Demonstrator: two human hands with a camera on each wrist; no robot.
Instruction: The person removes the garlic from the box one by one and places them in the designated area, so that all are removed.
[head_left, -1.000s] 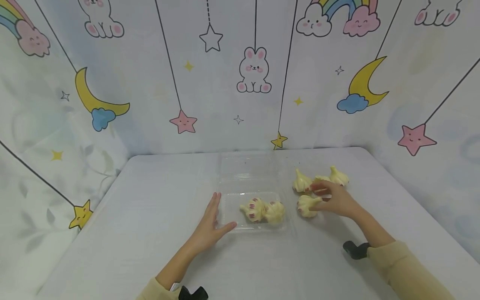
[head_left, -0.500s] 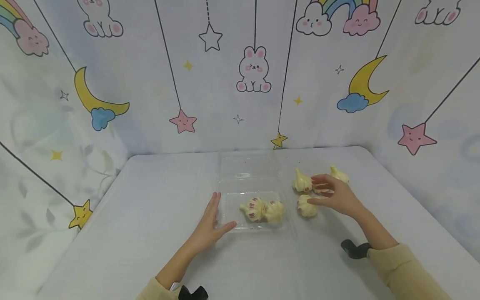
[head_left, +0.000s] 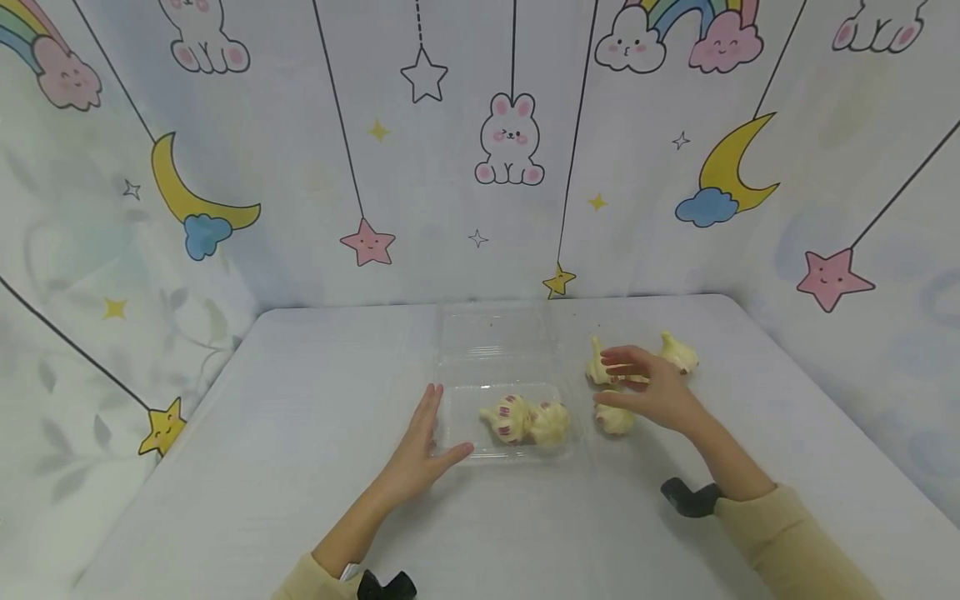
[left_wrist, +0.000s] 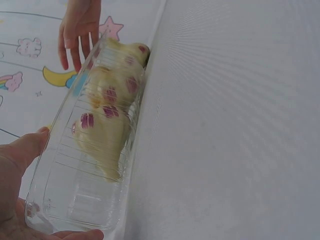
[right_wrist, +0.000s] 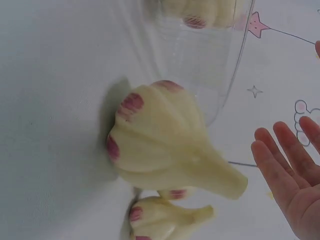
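Note:
In the head view my left hand [head_left: 420, 467] rests at the left end of a clear plastic clamshell box [head_left: 459, 429], fingers straight along its side and thumb at the front edge. The left wrist view shows the thumb [left_wrist: 31, 147] at the rim. Two garlic bulbs [head_left: 550, 425] with purple marks lie inside. My right hand [head_left: 663, 396] hovers over a group of bulbs right of the box, fingers spread and holding nothing. Below its thumb sits the front bulb [head_left: 615, 422], large in the right wrist view [right_wrist: 160, 137]. Fingers partly hide the bulbs behind.
The box's transparent lid [head_left: 498, 333] lies folded back toward the far edge. One bulb [head_left: 678, 352] is at the back right of the group, another [head_left: 596, 367] at its back left. A white cloth [head_left: 315, 383] covers the table before a cartoon-printed backdrop [head_left: 300, 167].
The right hand has drawn away from the front bulb's stem, spread its fingers and shifted slightly left over the group. The left hand, the box and the bulbs inside have stayed put.

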